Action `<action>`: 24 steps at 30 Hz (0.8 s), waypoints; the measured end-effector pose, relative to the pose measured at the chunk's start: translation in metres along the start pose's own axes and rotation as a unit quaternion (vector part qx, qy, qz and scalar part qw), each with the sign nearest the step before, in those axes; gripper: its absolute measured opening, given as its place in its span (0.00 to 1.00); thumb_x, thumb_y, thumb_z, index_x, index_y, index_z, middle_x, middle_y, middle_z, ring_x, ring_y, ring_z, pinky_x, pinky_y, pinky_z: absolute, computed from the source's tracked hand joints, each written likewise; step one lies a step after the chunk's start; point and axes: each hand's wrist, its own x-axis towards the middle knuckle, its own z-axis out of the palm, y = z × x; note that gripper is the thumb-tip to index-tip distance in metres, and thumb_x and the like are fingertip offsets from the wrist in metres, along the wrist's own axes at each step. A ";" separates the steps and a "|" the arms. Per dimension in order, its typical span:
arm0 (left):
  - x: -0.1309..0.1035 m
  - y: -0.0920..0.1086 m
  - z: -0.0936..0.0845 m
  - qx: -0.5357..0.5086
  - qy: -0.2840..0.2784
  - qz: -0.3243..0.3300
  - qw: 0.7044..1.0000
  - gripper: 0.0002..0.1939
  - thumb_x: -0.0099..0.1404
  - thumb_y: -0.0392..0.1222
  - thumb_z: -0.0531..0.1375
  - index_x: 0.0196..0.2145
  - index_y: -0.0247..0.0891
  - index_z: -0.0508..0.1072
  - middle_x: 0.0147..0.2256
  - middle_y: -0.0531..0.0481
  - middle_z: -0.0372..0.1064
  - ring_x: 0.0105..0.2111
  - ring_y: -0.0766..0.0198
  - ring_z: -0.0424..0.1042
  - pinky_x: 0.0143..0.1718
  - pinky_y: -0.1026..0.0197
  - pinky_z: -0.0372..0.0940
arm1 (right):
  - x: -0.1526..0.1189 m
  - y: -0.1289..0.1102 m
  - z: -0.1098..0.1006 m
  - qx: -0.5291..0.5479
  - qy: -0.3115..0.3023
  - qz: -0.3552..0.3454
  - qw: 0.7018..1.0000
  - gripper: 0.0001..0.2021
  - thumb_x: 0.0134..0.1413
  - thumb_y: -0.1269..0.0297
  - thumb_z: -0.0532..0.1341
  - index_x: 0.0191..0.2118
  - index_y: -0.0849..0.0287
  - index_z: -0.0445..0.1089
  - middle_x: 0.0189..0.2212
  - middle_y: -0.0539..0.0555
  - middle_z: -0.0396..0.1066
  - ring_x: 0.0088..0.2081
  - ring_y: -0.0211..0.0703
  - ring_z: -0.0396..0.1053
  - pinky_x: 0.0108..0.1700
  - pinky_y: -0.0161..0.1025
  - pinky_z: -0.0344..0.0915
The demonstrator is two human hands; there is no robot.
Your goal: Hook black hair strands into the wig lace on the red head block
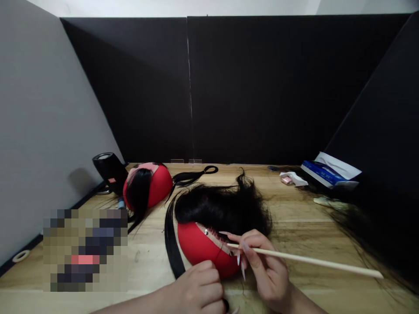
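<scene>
Right hand (266,266): we're pinching stick (310,258) near tip for control; left hand (201,287): clenching at red form (196,244), contents unclear.

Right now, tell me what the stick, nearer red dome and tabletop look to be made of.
Stick: matte pale wood or bamboo, judging by its cream colour. Nearer red dome: probably smooth, stretched fabric, given its even, soft-sheened surface. Tabletop: wood or wood-look laminate, lightly glossy, with streaky grain.

Red dome (199,246) — upright | black hair (219,207) — loose, behind | pale stick (310,260) — slanted, tip at dome
</scene>
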 end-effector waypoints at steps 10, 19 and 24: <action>-0.002 0.000 -0.001 0.008 -0.017 -0.005 1.000 0.23 0.71 0.34 0.49 0.17 0.35 0.63 0.17 0.52 0.54 0.22 0.65 0.51 0.25 0.61 0.52 | -0.005 0.002 -0.005 -0.046 -0.003 0.021 0.999 0.11 0.66 0.72 0.52 0.38 0.55 0.70 0.26 0.51 0.67 0.30 0.41 0.68 0.42 0.45 0.70; 0.002 0.003 -0.002 0.047 0.035 -0.029 0.998 0.24 0.71 0.33 0.49 0.16 0.35 0.61 0.16 0.53 0.54 0.22 0.66 0.50 0.26 0.61 0.50 | -0.002 -0.004 -0.007 -0.055 -0.054 0.023 0.997 0.10 0.65 0.72 0.51 0.37 0.55 0.68 0.31 0.53 0.68 0.42 0.45 0.71 0.49 0.48 0.69; 0.003 0.003 -0.002 0.061 0.045 -0.033 0.997 0.23 0.69 0.33 0.53 0.16 0.36 0.60 0.16 0.53 0.53 0.22 0.66 0.50 0.27 0.61 0.50 | -0.003 -0.002 -0.007 -0.048 -0.070 0.002 0.996 0.10 0.65 0.74 0.50 0.40 0.55 0.65 0.33 0.53 0.67 0.43 0.44 0.70 0.51 0.50 0.68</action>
